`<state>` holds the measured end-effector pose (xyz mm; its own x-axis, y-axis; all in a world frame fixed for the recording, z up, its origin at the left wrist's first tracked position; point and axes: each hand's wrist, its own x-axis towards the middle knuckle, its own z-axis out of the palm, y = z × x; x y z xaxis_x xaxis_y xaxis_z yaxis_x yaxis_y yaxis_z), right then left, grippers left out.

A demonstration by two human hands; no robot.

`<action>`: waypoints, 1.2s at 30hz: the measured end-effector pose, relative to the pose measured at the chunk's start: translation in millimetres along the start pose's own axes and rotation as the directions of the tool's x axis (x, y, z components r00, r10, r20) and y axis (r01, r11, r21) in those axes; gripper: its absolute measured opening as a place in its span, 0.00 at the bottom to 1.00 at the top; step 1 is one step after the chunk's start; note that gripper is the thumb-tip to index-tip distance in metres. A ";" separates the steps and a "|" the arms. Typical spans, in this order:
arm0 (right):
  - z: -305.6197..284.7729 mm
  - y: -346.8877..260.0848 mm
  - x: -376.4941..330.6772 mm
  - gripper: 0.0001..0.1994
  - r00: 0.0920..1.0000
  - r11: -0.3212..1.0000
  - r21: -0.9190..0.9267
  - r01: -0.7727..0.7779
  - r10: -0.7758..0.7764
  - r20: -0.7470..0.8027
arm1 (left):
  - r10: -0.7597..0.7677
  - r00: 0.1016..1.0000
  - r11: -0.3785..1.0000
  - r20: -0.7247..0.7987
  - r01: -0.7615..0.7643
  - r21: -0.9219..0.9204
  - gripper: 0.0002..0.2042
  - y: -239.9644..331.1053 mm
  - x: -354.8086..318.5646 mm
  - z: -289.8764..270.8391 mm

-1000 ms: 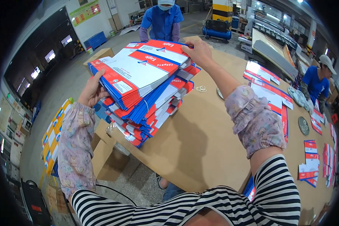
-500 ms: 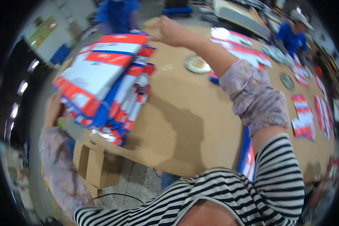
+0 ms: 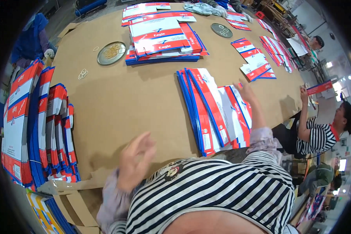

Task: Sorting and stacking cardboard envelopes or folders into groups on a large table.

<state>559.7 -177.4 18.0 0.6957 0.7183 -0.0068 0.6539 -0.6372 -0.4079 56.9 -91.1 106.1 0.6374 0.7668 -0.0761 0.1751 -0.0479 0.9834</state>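
Observation:
My left hand (image 3: 135, 162) hangs over the table's near edge, slightly blurred, its fingers stretched out with nothing in them. My right hand (image 3: 246, 93) is at the right edge of a loose pile of flat red, white and blue printed cartons (image 3: 211, 113), fingers apart. Whether its fingertips touch the cartons, I cannot tell. The pile lies fanned out near the front of the table, its blue folded edges facing left. On the far left stands a tall stack of similar flat cartons (image 3: 17, 117), with a band showing near its lower part.
A brown board-topped table (image 3: 105, 105) carries a larger carton stack (image 3: 160, 35), a round metal tray (image 3: 111, 53) of rubber bands, loose bands (image 3: 83, 74), and a second tray (image 3: 222, 30). Co-workers are around it. An open cardboard box (image 3: 80, 208) sits below the near left edge.
My view has swung right. My left hand has come away from the left carton stack; my right hand has gone from that stack's far side to the pile on the right.

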 end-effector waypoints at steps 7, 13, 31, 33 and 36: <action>33.0 53.7 -34.0 0.39 0.967 0.907 -0.337 -0.254 0.228 -0.114 | -0.378 0.805 0.735 0.457 0.561 -0.381 0.35 -78.5 114.9 99.7; 19.0 62.9 -55.8 0.39 0.958 0.942 -0.195 -0.274 0.285 0.030 | -0.363 0.793 0.718 0.490 0.573 -0.395 0.35 -76.1 149.7 145.7; 39.0 72.2 -96.6 0.34 0.919 0.926 0.013 -0.376 0.375 -0.120 | -0.335 0.914 0.891 0.227 0.386 -0.240 0.28 -73.9 136.8 161.5; 48.7 60.8 -100.2 0.33 0.921 0.933 -0.136 -0.334 0.292 -0.258 | -0.265 0.947 0.930 0.184 0.301 -0.211 0.29 -108.2 140.5 162.7; 51.4 65.9 -106.4 0.34 0.906 0.923 -0.158 -0.351 0.291 -0.307 | -0.206 0.949 0.933 0.238 0.264 -0.246 0.28 -95.3 145.5 171.5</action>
<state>513.4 -281.4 -55.1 0.9121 0.3793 0.1556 0.4068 -0.8842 -0.2295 261.7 -84.7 -27.0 0.7476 0.5853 -0.3138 0.1472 0.3148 0.9377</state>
